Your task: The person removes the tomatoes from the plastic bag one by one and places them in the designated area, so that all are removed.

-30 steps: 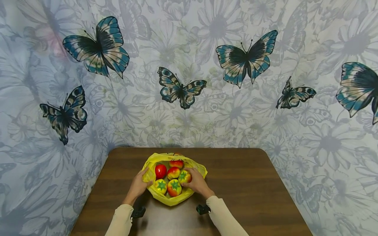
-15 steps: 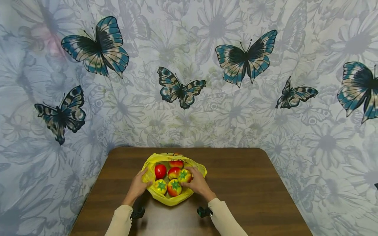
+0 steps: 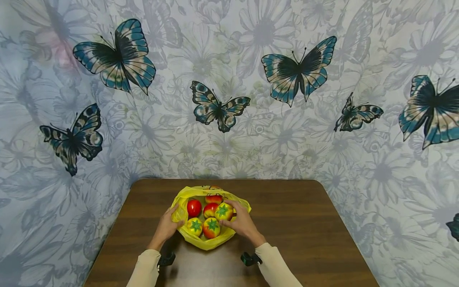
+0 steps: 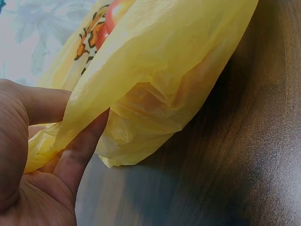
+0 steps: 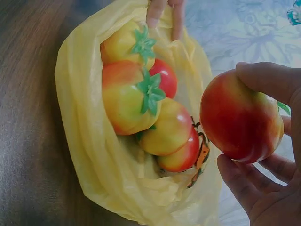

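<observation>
A yellow plastic bag [image 3: 201, 242] lies on the table with its mouth spread, showing several red and yellow tomatoes inside. My left hand [image 3: 166, 225] pinches the bag's left rim between thumb and fingers; in the left wrist view the thin film [image 4: 87, 113] passes between them. Over the right side of the opening, my right hand [image 3: 245, 223] grips a red-yellow tomato [image 5: 241, 120], thumb on one side and fingers on the other. Its green star-shaped top faces up in the head view. Beneath lie other tomatoes, among them a plain red one [image 3: 194, 208] and a yellow-orange one [image 5: 129, 96].
The brown wooden table [image 3: 294, 235] extends around the bag, its far edge against a wall [image 3: 229, 155] with flower and butterfly prints. A dark wrist camera [image 3: 251, 259] sits at my right wrist, another [image 3: 166, 260] at my left.
The tomato in my right hand has risen slightly above the others, and my right forearm has shifted a little to the right. My left hand stays at the bag's rim.
</observation>
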Demonstrator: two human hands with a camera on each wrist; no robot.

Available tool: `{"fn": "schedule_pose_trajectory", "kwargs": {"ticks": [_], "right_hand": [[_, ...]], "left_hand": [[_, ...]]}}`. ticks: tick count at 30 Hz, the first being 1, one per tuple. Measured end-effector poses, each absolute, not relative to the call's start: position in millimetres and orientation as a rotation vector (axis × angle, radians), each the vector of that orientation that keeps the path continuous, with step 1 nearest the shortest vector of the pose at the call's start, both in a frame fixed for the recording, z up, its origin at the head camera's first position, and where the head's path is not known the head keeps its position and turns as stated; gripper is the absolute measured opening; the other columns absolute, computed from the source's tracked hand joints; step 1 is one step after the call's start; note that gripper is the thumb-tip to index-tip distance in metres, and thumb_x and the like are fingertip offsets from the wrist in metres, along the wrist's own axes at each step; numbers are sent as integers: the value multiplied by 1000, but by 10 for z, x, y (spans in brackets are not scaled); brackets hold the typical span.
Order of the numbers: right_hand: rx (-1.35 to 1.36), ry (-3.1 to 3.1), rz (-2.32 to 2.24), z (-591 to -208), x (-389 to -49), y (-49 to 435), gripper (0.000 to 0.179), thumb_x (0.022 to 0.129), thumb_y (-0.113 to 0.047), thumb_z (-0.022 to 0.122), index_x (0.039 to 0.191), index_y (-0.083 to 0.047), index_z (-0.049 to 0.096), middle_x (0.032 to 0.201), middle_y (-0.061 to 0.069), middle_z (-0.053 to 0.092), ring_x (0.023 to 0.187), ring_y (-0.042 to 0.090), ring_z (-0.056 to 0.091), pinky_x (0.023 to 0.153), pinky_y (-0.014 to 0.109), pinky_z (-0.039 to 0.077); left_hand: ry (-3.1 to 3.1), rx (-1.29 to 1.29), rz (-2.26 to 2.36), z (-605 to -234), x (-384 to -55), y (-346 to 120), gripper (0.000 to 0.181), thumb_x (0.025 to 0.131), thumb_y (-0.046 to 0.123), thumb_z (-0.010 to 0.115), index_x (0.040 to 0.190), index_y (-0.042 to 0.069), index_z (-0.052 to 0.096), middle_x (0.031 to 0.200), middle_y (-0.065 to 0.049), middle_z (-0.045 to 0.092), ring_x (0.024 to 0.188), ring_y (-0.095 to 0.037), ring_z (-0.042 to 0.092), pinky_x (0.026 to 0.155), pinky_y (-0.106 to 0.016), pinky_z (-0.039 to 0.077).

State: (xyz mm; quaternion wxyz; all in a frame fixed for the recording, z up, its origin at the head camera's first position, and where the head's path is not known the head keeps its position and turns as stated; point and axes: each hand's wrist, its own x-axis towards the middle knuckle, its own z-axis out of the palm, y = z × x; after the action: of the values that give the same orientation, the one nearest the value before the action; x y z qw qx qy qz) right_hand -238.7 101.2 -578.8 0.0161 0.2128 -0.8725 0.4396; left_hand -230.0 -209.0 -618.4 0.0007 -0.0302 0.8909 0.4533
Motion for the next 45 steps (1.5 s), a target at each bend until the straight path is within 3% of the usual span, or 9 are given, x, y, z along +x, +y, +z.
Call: {"fn": "schedule_pose_trajectory", "kwargs": {"ticks": [8,15,19,26,31,38,45], "right_hand": [[668,-2683,1412,-5690,-2309,1087,67,80,-28,81,139,-14,53,139,10,52,119,26,58,88,40,58],[636,-2636,1440,-5637,-2287,1181,64,79,-37,81,136,-21,55,135,6,56,112,21,60,83,28,58],[624,-2614,1462,-5609,-2281,1233,65,79,-38,81,136,-22,55,133,4,56,111,20,61,83,28,57],[603,-2559,1440,-5572,-2299,1320,66,77,-33,83,134,-11,57,129,4,58,109,20,61,83,32,58],[578,-2525,1428,-5561,-2336,1395,65,76,-30,85,133,-13,58,130,3,59,107,18,61,81,30,58],[552,-2457,1456,-5589,-2389,1511,65,77,-27,84,133,-11,57,129,7,58,104,21,63,79,42,59],[487,-2431,1412,-5617,-2435,1642,67,76,-27,84,135,-11,56,129,8,58,102,22,65,78,30,58]], "left_hand": [[2790,-104,1429,-6192,-2284,-2082,76,80,3,74,147,-4,39,151,-33,34,137,-51,36,114,-62,28],[2765,-113,1423,-6179,-2269,-2077,76,80,3,73,148,-3,38,152,-33,33,137,-51,36,114,-63,28],[2775,-103,1413,-6178,-2264,-2084,75,80,3,73,147,-4,39,152,-33,33,138,-52,35,114,-63,27],[2760,-106,1425,-6137,-2258,-2082,75,81,3,72,147,-4,38,152,-33,32,138,-51,34,114,-63,26],[2758,-114,1416,-6117,-2257,-2069,75,82,2,72,148,-4,37,152,-33,32,137,-51,35,114,-62,27],[2740,-131,1427,-6133,-2260,-2069,76,82,2,72,148,-3,37,152,-32,32,137,-51,36,114,-62,28],[2738,-130,1439,-6156,-2261,-2065,76,82,2,72,149,-3,37,153,-32,32,138,-51,35,115,-61,26]]}}
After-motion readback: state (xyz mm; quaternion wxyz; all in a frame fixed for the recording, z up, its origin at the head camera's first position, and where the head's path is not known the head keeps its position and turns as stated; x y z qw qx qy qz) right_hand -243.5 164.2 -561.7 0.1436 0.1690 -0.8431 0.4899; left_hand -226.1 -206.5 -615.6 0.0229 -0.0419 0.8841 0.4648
